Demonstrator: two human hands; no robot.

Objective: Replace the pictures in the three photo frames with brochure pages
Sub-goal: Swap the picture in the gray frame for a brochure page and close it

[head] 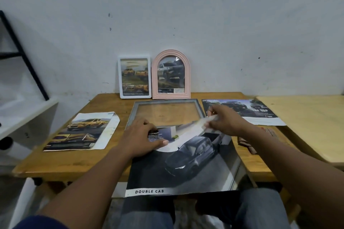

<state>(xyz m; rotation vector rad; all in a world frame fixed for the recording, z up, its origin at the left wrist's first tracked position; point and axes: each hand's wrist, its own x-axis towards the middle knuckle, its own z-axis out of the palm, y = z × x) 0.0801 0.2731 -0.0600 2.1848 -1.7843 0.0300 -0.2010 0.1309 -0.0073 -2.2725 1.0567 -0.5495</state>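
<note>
A large grey frame lies flat on the wooden table, its far half showing bare backing. A dark brochure page with a grey truck and the words DOUBLE CAB lies over its near half and hangs past the table's front edge. My left hand presses down on the page's upper left part. My right hand pinches the page's lifted, curled upper right corner. Against the wall stand a white frame and a pink arched frame, each showing a truck picture.
A brochure page with yellow trucks lies at the table's left. Another dark page lies at the right rear. A reddish-brown object sits by my right forearm. A lighter table adjoins on the right, a white shelf on the left.
</note>
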